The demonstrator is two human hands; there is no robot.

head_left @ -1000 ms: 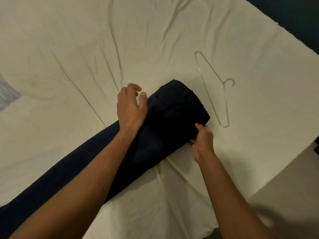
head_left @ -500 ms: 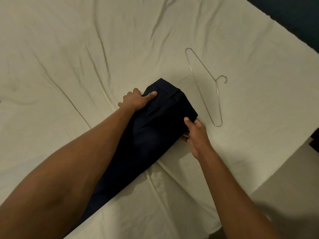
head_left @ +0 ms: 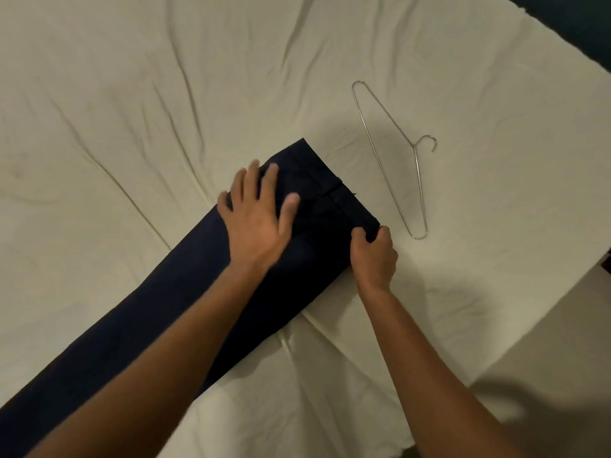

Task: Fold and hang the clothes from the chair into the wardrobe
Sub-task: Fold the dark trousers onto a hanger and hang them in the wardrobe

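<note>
While the right hand [head_left: 373, 256] pinches them, trousers [head_left: 185, 292] lie under the left hand [head_left: 258, 219].

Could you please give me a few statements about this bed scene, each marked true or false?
1. The left hand lies flat with spread fingers on the dark trousers. True.
2. The right hand holds the wire hanger. False: its grip is on the trousers' near corner.
3. The hanger lies on the sheet, apart from the trousers. True.
4. The trousers are threaded through the hanger. False: the hanger is bare.
</note>
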